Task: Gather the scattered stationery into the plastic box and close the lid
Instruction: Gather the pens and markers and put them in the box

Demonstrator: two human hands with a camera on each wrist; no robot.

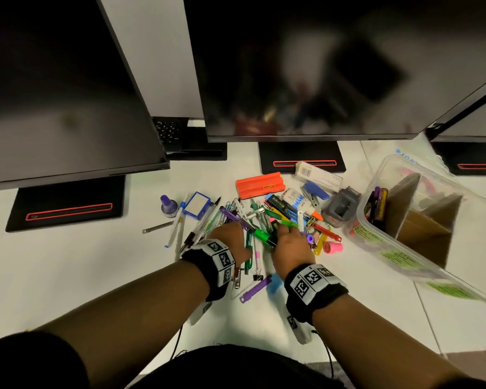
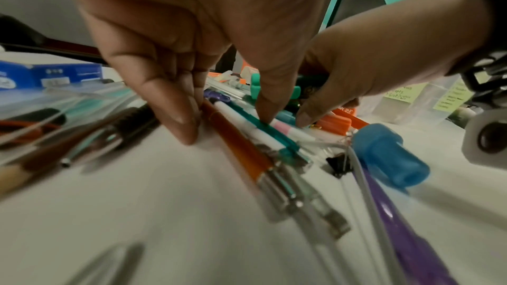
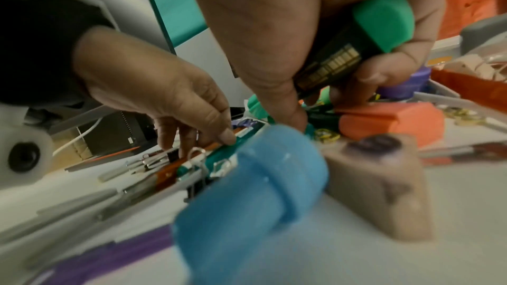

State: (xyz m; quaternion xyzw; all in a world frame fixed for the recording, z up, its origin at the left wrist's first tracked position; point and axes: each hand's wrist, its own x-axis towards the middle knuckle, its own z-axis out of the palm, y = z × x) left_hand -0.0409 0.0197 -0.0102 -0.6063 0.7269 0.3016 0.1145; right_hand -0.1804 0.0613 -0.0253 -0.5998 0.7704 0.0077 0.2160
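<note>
A heap of pens, markers and clips (image 1: 281, 214) lies on the white desk in front of me. My left hand (image 1: 230, 237) pinches a bundle of pens (image 2: 247, 144), orange, white and teal, between its fingers (image 2: 175, 120) and thumb, low on the desk. Beside it, my right hand (image 1: 291, 238) grips a green highlighter (image 3: 365, 36) with a black body in its palm, the thumb reaching down into the heap. The clear plastic box (image 1: 376, 220) stands tilted and open at the right, with cardboard dividers and a few items inside.
Three dark monitors on black stands line the back of the desk. An orange holder (image 1: 260, 185), a blue stapler (image 1: 316, 190), a grey punch (image 1: 343, 206), a purple ink bottle (image 1: 167, 204) and a blue cap (image 3: 252, 192) lie around the hands.
</note>
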